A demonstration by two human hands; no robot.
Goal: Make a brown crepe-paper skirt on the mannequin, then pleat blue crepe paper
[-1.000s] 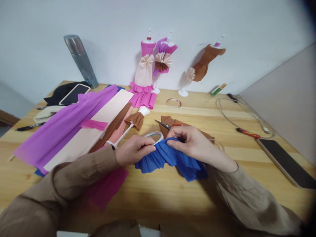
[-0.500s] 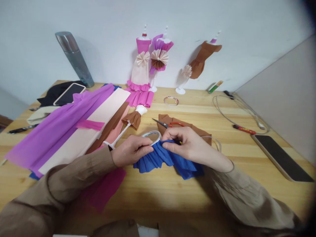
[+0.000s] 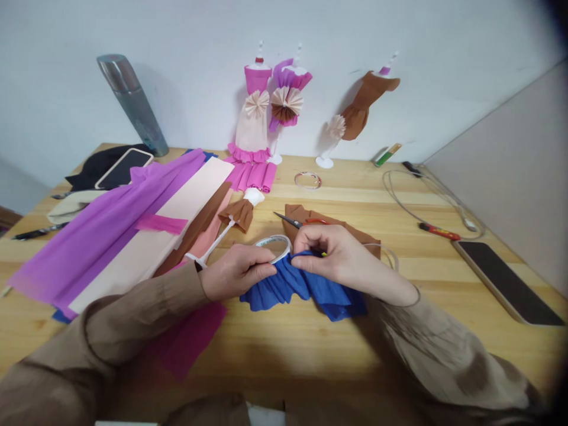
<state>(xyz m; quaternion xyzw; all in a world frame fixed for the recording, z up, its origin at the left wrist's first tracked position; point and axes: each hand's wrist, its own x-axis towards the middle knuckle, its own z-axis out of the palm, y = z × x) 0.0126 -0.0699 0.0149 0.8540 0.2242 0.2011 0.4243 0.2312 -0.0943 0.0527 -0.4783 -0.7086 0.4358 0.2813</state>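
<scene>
Between my hands hangs a strip of blue crepe paper [image 3: 284, 284], gathered in pleats along its upper edge. My left hand [image 3: 239, 269] pinches the left end, thumb on top, against a roll of tape [image 3: 284, 248] that stands behind the pleats. With thumb and index finger, my right hand [image 3: 331, 254] grips the upper edge just right of the roll. The paper's loose right part drops below that hand to the table. Behind my right hand lie scissors [image 3: 290, 221] with red handles, partly hidden, on folded brown paper [image 3: 350, 228].
A small dress form [image 3: 239, 214] in brown paper lies left of the scissors. Purple paper [image 3: 110, 219] and other sheets cover the left side. Several dressed forms, including a brown one [image 3: 361, 112], stand along the wall. A phone [image 3: 506, 281] and cable [image 3: 393, 195] lie right.
My right hand has shifted very slightly along the blue paper's upper edge. Both hands keep their pinch; little else differs.
</scene>
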